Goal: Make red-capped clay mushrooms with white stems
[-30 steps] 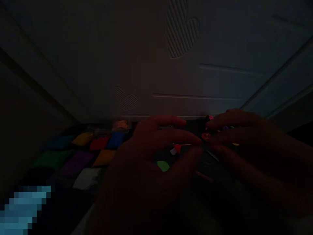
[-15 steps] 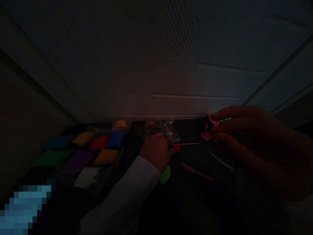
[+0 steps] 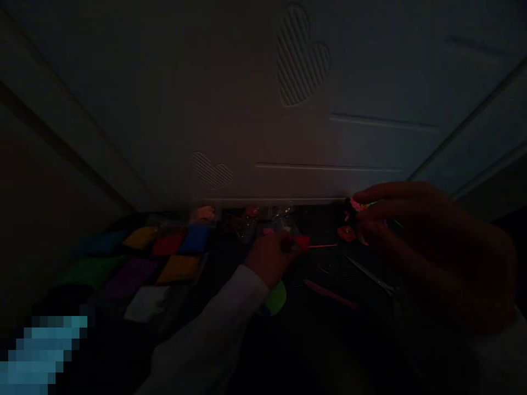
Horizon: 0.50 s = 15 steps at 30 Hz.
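The scene is very dim. My left hand (image 3: 269, 257) is closed low over the table's middle. Something small and dark is at its fingertips, too unclear to name. Just right of them lies a red pointed piece (image 3: 303, 243), touching or close to a thin pink stick (image 3: 323, 246). My right hand (image 3: 436, 252) is nearer the camera, its thumb and fingers slightly apart with nothing visible between them. Beyond its fingertips sit a pink, beaded-looking item (image 3: 357, 204) and a small orange-red piece (image 3: 346, 233), both partly covered or beside the fingers.
Scissors (image 3: 370, 275) and a pink plastic knife (image 3: 329, 294) lie in front. A green disc (image 3: 275, 299) is beneath my left wrist. Packs of coloured clay (image 3: 179, 269) fill a tray at left. Small clear bags (image 3: 242, 226) lie along the white panel (image 3: 247, 120) with hearts.
My left hand has turned and moved slightly right, its fingers now closer to the red piece. My right hand stays almost in place. The view has tilted up a little.
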Tool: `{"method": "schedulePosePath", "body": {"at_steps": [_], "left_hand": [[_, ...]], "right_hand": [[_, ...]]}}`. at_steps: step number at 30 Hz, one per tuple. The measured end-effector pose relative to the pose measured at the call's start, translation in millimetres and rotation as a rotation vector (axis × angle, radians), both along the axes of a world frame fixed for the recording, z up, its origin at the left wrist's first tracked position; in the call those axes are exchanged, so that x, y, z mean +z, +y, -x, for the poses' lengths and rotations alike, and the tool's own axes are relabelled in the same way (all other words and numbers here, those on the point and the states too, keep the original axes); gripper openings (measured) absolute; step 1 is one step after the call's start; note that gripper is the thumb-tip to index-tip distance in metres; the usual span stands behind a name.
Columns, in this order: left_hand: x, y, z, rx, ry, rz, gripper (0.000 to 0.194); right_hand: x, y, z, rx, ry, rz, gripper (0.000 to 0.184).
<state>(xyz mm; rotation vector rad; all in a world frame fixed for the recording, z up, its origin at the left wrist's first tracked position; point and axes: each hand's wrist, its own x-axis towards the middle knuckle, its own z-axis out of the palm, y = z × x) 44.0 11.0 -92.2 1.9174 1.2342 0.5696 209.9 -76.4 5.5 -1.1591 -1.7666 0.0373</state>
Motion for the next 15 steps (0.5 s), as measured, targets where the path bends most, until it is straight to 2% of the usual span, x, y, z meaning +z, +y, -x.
{"method": "schedulePosePath", "body": {"at_steps": [3, 5, 7, 11, 15], "left_hand": [[30.5, -11, 4, 0.040, -0.188, -0.003, 0.026], [50.0, -25, 5, 0.111, -0.550, 0.111, 0.022], [64.6, -41, 6, 0.156, -0.757, 0.155, 0.022], [80.0, -64, 5, 0.225, -0.773, 0.128, 0.024], [86.5, -68, 6, 0.271, -0.682, 0.084, 0.018]], "right_hand": [[-1.3, 0, 5, -0.052, 0.082, 0.018, 0.010], [-1.9, -1, 9, -0.052, 0.148, 0.030, 0.010], [-1.5, -3, 13, -0.031, 0.184, 0.037, 0.011], [1.7, -9, 18, -0.014, 0.161, 0.042, 0.011], [4.8, -11, 20, -0.014, 0.189, 0.014, 0.012]]}}
